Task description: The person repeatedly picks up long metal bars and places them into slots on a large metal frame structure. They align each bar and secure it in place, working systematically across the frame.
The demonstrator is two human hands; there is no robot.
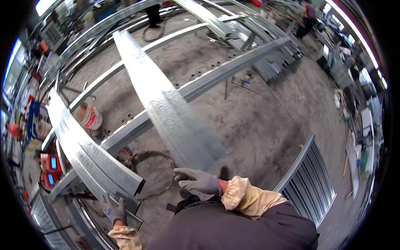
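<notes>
My left hand (114, 211), in a grey glove, rests with fingers spread at the near end of a galvanized metal channel (89, 150). That channel slopes away to the far left across steel beams. In a matching glove, my right hand (198, 181) is open, its fingers pointing left. It is just below the near end of a wide galvanized metal panel (164, 104); I cannot tell whether they touch. The panel lies across the beams, and its near end looks blurred.
A long steel beam (200, 85) with bolts along it crosses the frame. A coiled hose (156, 153) lies on the floor between the panels. At left stand a white bucket (90, 118) and red machines (51, 163). Ribbed panels (310, 183) lean at right. A person (308, 18) stands far right.
</notes>
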